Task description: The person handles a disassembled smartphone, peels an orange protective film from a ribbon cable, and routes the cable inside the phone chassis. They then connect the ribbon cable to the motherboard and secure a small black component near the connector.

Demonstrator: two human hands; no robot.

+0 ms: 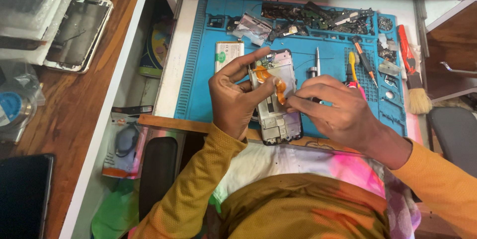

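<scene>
Holding an opened smartphone (275, 101) upright over the near edge of the blue repair mat (198, 70), we clasp its frame with the left hand (233, 97), thumb and fingers closed around its left side. The right hand (330, 107) pinches shut on an orange flex cable (278, 86) that curls across the middle of the exposed chassis. We judge disassembly well advanced: the back cover is off and the inner frame and board are bare, while the cable remains attached at one end. Along the mat's far edge, its moulded compartments hold a heap of dark removed parts (323, 18) and a small clear bag (252, 26). A flat battery (228, 53) lies just beyond the left hand. Toward the right edge rest a metal screwdriver (316, 63), a yellow pry tool (353, 65), an orange-handled driver (363, 58) and a brush (413, 77).
</scene>
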